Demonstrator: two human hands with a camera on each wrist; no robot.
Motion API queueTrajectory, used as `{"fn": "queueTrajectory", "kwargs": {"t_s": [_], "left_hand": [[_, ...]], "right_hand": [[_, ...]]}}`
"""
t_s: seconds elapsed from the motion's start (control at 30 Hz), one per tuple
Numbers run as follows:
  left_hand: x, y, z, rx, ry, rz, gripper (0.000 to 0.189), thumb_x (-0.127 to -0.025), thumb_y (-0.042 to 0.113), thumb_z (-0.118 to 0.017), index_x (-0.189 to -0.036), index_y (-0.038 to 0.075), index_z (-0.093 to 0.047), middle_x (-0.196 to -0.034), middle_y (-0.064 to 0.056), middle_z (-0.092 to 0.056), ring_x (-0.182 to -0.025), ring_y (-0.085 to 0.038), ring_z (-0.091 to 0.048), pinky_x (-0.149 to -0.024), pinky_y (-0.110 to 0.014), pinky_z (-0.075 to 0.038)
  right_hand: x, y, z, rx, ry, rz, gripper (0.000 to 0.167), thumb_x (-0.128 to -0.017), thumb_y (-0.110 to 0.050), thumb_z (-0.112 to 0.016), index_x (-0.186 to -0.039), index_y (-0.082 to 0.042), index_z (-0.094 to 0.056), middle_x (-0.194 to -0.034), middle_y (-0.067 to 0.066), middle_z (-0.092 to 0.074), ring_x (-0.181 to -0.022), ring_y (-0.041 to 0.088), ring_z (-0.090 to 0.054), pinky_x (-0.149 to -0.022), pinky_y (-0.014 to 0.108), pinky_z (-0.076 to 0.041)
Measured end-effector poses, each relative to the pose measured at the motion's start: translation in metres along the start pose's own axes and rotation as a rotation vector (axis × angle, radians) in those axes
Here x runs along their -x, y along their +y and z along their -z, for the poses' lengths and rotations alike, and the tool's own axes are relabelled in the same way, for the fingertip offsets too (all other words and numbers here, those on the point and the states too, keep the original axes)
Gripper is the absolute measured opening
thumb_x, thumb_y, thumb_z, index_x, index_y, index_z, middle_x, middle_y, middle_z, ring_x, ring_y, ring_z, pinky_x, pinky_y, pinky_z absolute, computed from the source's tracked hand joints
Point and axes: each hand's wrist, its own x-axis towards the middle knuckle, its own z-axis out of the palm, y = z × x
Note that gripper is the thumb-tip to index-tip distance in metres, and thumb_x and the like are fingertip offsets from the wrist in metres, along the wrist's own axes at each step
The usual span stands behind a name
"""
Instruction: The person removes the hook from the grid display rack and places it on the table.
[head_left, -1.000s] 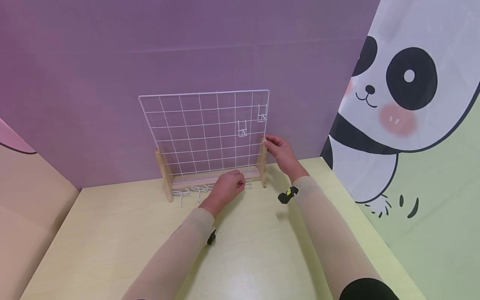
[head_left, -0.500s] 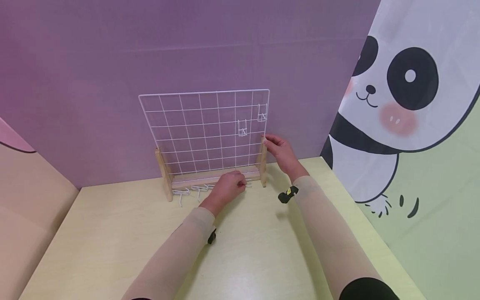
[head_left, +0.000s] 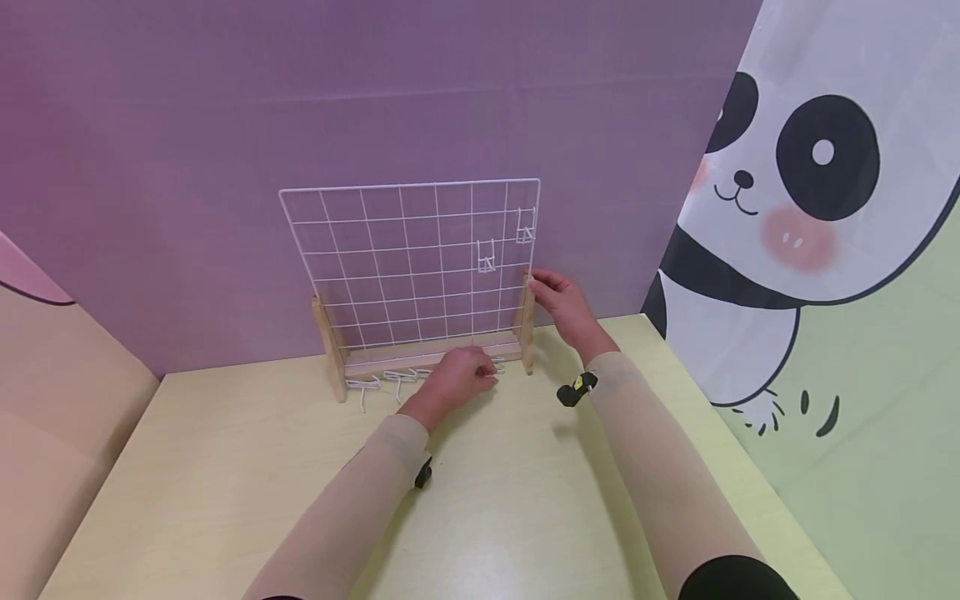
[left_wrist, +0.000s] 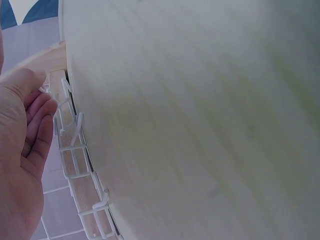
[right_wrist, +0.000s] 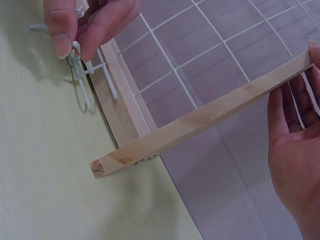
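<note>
**Pinching low, steadying high**

Your left grip (head_left: 454, 379) is narrowing on a white wire hook (right_wrist: 93, 69) just in front of the wooden base (right_wrist: 115, 112); your right grip (head_left: 566, 308) is holding the right post (right_wrist: 200, 117). Best be pinching lightly, bracing the post gently and angling the prongs clear of the base. Two hung hooks (head_left: 486, 257) are occupying the grid's (head_left: 442, 271) right side; loose hooks (head_left: 363, 384) are sitting on the table (head_left: 510, 483), your left grip partly covering the row, possibly snagging.

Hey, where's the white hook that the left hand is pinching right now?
The white hook is at the upper left of the right wrist view, under the left hand's fingertips, close to the wooden base bar below the wire grid.
</note>
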Motion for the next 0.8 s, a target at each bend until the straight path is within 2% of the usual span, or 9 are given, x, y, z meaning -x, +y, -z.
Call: {"fn": "queueTrajectory", "kwargs": {"t_s": [0.33,0.5,0.8], "left_hand": [[-0.0011,-0.0011,0.0000,-0.028,-0.024,-0.028,0.013,-0.098,0.014,-0.086,-0.106,0.005,-0.083,-0.097,-0.002,-0.074,-0.091,-0.018,-0.070,-0.086,-0.033,-0.062],[-0.0020,-0.0033,-0.0013,-0.049,-0.042,-0.040,0.014,-0.098,0.015,-0.086,-0.107,0.005,-0.084,-0.098,-0.002,-0.075,-0.091,-0.019,-0.070,-0.087,-0.032,-0.061],[-0.0027,-0.0050,-0.0025,-0.020,-0.066,-0.036,0.014,-0.098,0.013,-0.085,-0.108,0.004,-0.083,-0.099,-0.003,-0.076,-0.092,-0.019,-0.072,-0.088,-0.031,-0.062]], "right_hand": [[0.0007,-0.0010,-0.0013,-0.002,-0.004,0.014,0.040,-0.112,-0.016,-0.067,-0.147,0.003,-0.065,-0.147,0.021,-0.064,-0.130,0.022,-0.064,-0.126,0.043,-0.043],[0.0002,-0.0010,-0.0015,-0.009,-0.002,0.014,0.041,-0.112,-0.016,-0.067,-0.147,0.005,-0.065,-0.148,0.024,-0.063,-0.133,0.026,-0.063,-0.126,0.044,-0.043],[0.0005,-0.0005,-0.0005,0.004,-0.008,0.009,0.041,-0.112,-0.018,-0.068,-0.147,0.003,-0.066,-0.147,0.020,-0.065,-0.135,0.025,-0.062,-0.127,0.044,-0.042]]}}
